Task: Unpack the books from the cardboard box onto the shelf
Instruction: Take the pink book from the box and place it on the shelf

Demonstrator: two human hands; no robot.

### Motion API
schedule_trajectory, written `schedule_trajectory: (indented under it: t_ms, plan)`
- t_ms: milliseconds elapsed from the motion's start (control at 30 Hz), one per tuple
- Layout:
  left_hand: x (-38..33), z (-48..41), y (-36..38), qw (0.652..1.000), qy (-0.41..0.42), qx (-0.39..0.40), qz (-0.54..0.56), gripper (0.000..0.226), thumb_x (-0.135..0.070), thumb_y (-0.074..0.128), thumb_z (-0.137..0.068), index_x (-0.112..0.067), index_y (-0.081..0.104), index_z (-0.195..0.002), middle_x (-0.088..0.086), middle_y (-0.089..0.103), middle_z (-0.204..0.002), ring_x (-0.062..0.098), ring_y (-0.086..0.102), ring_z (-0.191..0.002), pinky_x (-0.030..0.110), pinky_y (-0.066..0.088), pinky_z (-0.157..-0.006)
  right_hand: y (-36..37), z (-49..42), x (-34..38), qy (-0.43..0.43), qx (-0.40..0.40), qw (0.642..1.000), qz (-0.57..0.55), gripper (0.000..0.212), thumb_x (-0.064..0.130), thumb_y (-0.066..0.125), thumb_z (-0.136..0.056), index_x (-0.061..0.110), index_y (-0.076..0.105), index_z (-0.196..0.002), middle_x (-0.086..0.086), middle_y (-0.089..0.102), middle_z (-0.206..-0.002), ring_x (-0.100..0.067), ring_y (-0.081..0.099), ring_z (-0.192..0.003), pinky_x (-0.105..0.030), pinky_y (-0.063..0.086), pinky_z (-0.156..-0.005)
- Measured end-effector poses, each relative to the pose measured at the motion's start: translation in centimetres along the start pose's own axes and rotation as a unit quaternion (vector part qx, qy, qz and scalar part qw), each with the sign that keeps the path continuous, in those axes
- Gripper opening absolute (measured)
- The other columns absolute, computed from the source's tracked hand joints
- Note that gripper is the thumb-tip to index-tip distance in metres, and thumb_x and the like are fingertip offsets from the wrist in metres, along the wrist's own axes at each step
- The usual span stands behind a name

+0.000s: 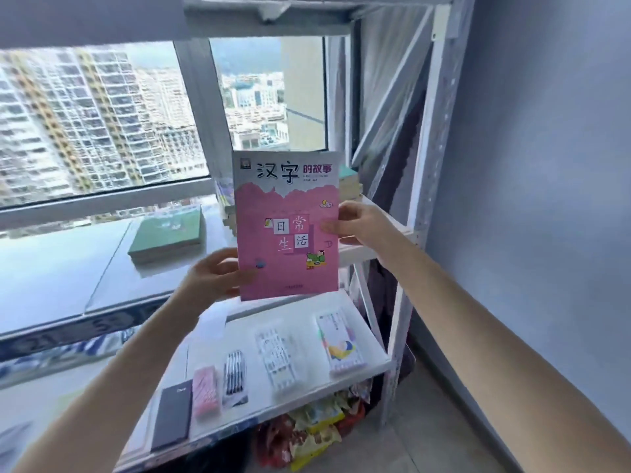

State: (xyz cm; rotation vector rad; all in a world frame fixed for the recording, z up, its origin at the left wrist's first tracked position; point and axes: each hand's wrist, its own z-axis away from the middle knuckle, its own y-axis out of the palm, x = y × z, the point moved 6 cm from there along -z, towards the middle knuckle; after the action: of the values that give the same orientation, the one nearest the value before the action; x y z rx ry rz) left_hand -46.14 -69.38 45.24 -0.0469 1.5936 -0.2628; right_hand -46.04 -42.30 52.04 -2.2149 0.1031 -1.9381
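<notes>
A pink book is held upright in the air by both hands, its front cover turned toward the camera. The lower left edge of the book is gripped by the left hand, with the thumb laid on the cover and the fingers hidden behind it. The right edge is pinched by the right hand, with the thumb pressed on the cover about halfway up.

The book is held in front of a white shelf, level with its upper board, and does not touch it. A stack of books can be made out on that upper board, mostly hidden behind the pink cover.

On the lower board several things are laid out side by side: a black notebook at the left, then a pink pack, a pack of pens, a white pack and a colourful box at the right. Bright snack packets are piled beneath this board.

To the left of the shelf, a green book is lying flat on the surface under the window, through which tall buildings are seen.
</notes>
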Motion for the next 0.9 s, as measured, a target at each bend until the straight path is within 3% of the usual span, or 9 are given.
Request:
schedule_trajectory:
  t_ms: [67, 233, 300, 433, 633, 767, 900]
  plan:
    - [0.7, -2.7, -2.7, 1.0, -0.001, -0.026, -0.003, 0.044, -0.018, 0.078, -0.076, -0.02, 0.064, -0.117, 0.006, 0.072, -0.11, 0.023, 0.07, -0.1, 0.031, 0.059, -0.078, 1.6, -3.9, 0.6, -0.018, 0.02, 1.0, 0.006, 0.036, 0.019, 0.075, -0.077, 0.003, 0.063, -0.106, -0.013, 0.069, -0.109, -0.03, 0.066, -0.101, -0.04, 0.052, -0.093]
    - [1.6, -7.7, -8.1, 0.993, 0.003, -0.119, -0.026, 0.039, -0.017, 0.078, -0.075, -0.021, 0.067, -0.112, 0.003, 0.073, -0.108, 0.021, 0.07, -0.099, 0.038, 0.056, -0.086, 5.9, -12.6, 1.0, -0.061, 0.063, 0.996, -0.004, 0.028, 0.009, 0.076, -0.075, 0.001, 0.064, -0.099, -0.008, 0.067, -0.082, -0.019, 0.059, -0.078, -0.03, 0.047, -0.071]
    - [1.6, -8.6, -9.4, 0.988, 0.008, -0.151, -0.029, 0.032, -0.011, 0.076, -0.076, -0.023, 0.07, -0.105, 0.0, 0.075, -0.101, 0.016, 0.071, -0.093, 0.033, 0.056, -0.081, 7.7, -15.5, 0.6, -0.078, 0.077, 0.994, 0.012, 0.025, 0.007, 0.076, -0.074, 0.002, 0.066, -0.096, -0.002, 0.066, -0.079, -0.015, 0.06, -0.073, -0.031, 0.049, -0.073]
    - [2.5, -9.4, -10.4, 0.98, 0.017, -0.198, -0.025, 0.027, 0.0, 0.076, -0.071, -0.025, 0.076, -0.082, -0.009, 0.076, -0.081, 0.002, 0.069, -0.069, 0.015, 0.054, -0.061, 10.6, -18.8, -1.5, -0.092, 0.106, 0.989, 0.042, 0.028, 0.011, 0.078, -0.071, 0.006, 0.068, -0.096, -0.009, 0.071, -0.09, -0.024, 0.067, -0.081, -0.047, 0.053, -0.088]
    - [4.7, -10.7, -12.2, 0.979, 0.007, -0.198, -0.039, 0.03, 0.0, 0.072, -0.075, -0.026, 0.076, -0.091, -0.01, 0.076, -0.089, 0.002, 0.069, -0.074, 0.021, 0.052, -0.07, 13.0, -21.2, -3.5, -0.093, 0.145, 0.982, 0.081, 0.027, 0.028, 0.075, -0.067, 0.029, 0.07, -0.094, 0.003, 0.073, -0.095, -0.02, 0.068, -0.088, -0.049, 0.05, -0.09]
    - [5.1, -11.1, -12.6, 0.982, 0.016, -0.177, -0.063, 0.037, -0.004, 0.072, -0.076, -0.038, 0.074, -0.09, -0.01, 0.076, -0.093, 0.005, 0.071, -0.083, 0.019, 0.055, -0.073, 13.4, -22.3, -4.1, -0.086, 0.148, 0.981, 0.089, 0.03, 0.03, 0.071, -0.069, 0.025, 0.068, -0.098, 0.007, 0.072, -0.098, -0.016, 0.069, -0.092, -0.049, 0.048, -0.094]
    - [5.1, -11.4, -12.8, 0.982, 0.033, -0.169, -0.073, 0.029, -0.002, 0.074, -0.076, -0.025, 0.074, -0.093, -0.007, 0.076, -0.094, 0.011, 0.072, -0.089, 0.023, 0.055, -0.077, 13.4, -22.9, -4.1, -0.1, 0.137, 0.982, 0.082, 0.022, 0.018, 0.073, -0.076, 0.02, 0.069, -0.097, 0.003, 0.073, -0.097, -0.019, 0.069, -0.091, -0.047, 0.05, -0.091]
